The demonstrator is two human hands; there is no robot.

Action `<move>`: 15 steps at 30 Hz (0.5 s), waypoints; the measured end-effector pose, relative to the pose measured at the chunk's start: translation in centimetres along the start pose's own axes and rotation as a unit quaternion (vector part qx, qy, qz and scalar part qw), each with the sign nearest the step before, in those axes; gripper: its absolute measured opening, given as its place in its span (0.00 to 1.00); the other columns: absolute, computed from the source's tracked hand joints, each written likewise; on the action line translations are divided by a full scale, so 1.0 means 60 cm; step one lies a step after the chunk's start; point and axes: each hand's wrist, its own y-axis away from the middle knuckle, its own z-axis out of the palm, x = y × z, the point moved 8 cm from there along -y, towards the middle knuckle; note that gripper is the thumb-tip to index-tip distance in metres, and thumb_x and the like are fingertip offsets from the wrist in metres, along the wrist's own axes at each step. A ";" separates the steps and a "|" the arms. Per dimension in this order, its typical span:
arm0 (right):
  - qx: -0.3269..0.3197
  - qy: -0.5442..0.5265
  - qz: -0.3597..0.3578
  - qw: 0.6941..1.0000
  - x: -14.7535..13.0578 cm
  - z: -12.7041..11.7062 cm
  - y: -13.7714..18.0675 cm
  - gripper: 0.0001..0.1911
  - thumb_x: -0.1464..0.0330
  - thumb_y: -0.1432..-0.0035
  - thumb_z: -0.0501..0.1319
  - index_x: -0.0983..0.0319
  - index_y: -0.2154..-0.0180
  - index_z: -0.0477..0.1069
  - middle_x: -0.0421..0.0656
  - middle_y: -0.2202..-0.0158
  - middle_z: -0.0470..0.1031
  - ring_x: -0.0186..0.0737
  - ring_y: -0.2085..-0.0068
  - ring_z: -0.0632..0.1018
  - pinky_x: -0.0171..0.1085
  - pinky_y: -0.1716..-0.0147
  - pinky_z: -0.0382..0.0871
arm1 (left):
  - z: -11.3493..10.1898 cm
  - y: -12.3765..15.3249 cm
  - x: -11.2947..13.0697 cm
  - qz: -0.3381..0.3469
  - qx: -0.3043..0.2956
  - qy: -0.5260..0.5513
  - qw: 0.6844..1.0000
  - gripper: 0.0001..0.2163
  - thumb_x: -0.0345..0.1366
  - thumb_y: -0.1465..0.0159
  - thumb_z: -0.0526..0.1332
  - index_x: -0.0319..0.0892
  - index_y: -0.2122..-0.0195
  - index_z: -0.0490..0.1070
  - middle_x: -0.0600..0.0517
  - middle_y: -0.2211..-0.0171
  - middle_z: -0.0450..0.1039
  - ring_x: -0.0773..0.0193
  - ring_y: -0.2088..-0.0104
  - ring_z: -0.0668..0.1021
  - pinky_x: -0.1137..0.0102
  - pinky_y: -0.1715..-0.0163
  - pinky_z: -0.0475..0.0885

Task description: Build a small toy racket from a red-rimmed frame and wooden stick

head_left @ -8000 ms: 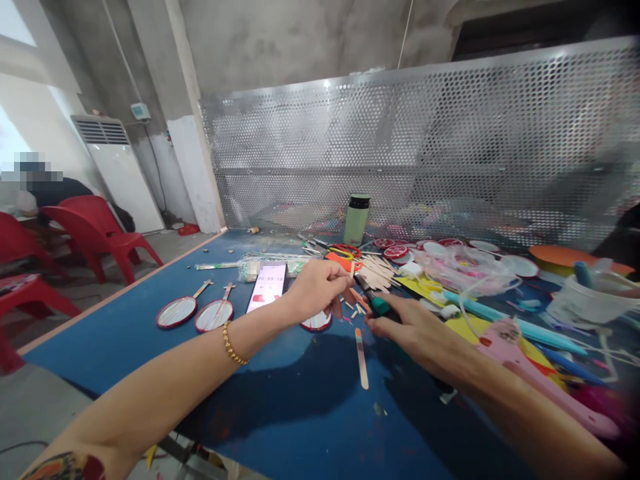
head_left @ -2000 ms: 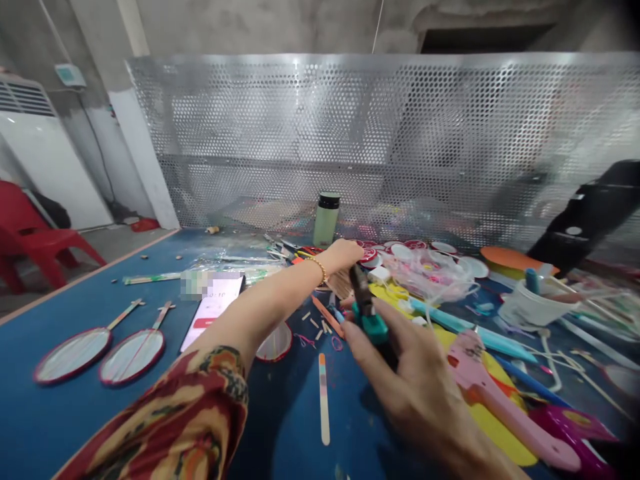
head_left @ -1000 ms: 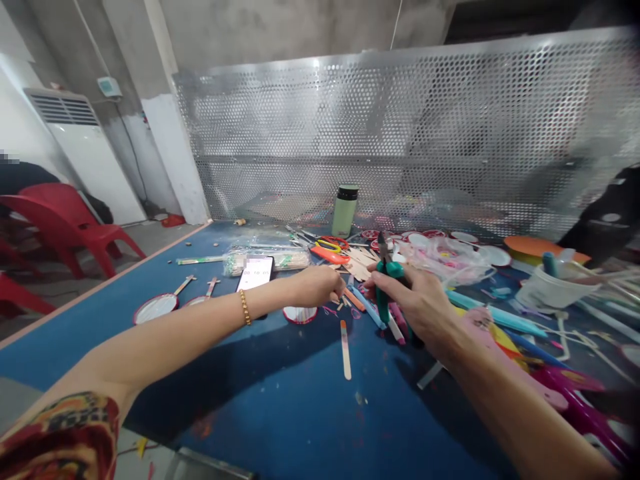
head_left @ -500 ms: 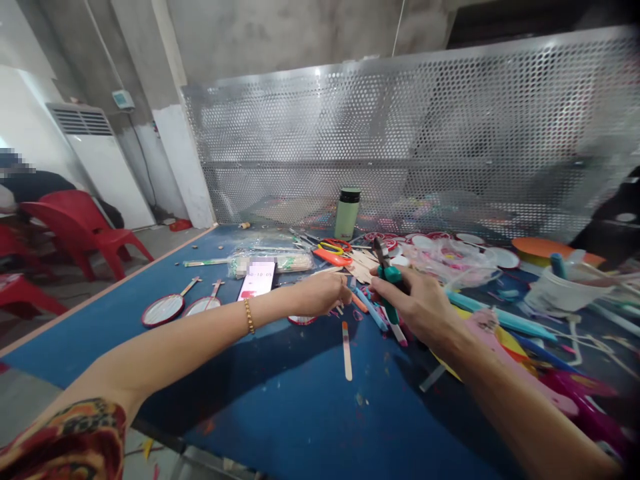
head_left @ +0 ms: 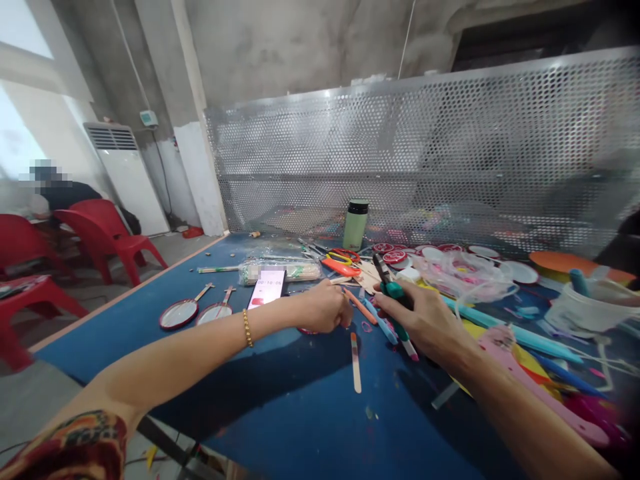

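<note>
My right hand (head_left: 425, 313) is wrapped around green-handled pliers (head_left: 395, 291), their dark jaws pointing up and away from me. To its left, my left hand (head_left: 326, 307) is closed with the fingers curled down over the table; whatever may be in them is hidden. A pale wooden stick (head_left: 341, 281) shows just behind the left knuckles, and I cannot tell whether the hand touches it. Below and between both hands lies a flat craft stick (head_left: 355, 367) with an orange end. Orange and blue pens or tubes (head_left: 385, 327) lie between the hands.
Two round red-rimmed pieces with stick handles (head_left: 179, 314) lie left, near a lit phone (head_left: 269, 287) and bagged sticks (head_left: 300, 271). Behind are scissors (head_left: 345, 265) and a green bottle (head_left: 355, 225). A pink glue gun (head_left: 537, 393) and white tub (head_left: 575, 310) stand right.
The view has shifted, so the scene sits slightly lower and further right. Both hands keep nearly the same pose, the right still holding the pliers.
</note>
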 end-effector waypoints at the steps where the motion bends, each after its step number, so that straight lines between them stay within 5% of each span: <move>1: 0.001 -0.002 0.000 1.000 0.000 0.000 0.000 0.18 0.57 0.39 0.57 0.63 0.62 0.78 0.41 0.72 0.77 0.42 0.69 0.75 0.39 0.69 0.62 | 0.001 -0.001 0.000 -0.005 0.001 0.003 1.000 0.13 0.18 0.44 0.59 0.41 0.69 0.80 0.50 0.67 0.81 0.59 0.59 0.78 0.65 0.55 0.67; 9: -0.028 -0.068 0.019 0.997 0.009 0.001 -0.002 0.18 0.56 0.39 0.58 0.63 0.66 0.78 0.43 0.72 0.79 0.44 0.68 0.78 0.39 0.66 0.68 | -0.020 0.000 -0.024 -0.081 0.096 0.148 0.981 0.17 0.17 0.43 0.57 0.40 0.59 0.80 0.46 0.58 0.79 0.56 0.54 0.77 0.61 0.51 0.68; 13: -0.049 -0.141 0.027 0.988 0.006 0.004 0.000 0.20 0.56 0.36 0.54 0.63 0.64 0.79 0.46 0.69 0.81 0.45 0.68 0.81 0.41 0.64 0.74 | -0.038 0.004 -0.004 -0.140 0.167 0.309 0.926 0.16 0.28 0.32 0.55 0.38 0.43 0.70 0.43 0.54 0.77 0.59 0.58 0.79 0.65 0.58 0.74; 15: -0.005 -0.150 0.004 0.989 -0.001 -0.007 0.002 0.22 0.56 0.34 0.53 0.62 0.63 0.80 0.48 0.68 0.81 0.46 0.69 0.81 0.41 0.65 0.76 | -0.036 -0.003 0.022 -0.143 0.170 0.394 0.892 0.20 0.31 0.30 0.57 0.38 0.38 0.63 0.42 0.52 0.76 0.62 0.58 0.80 0.69 0.60 0.76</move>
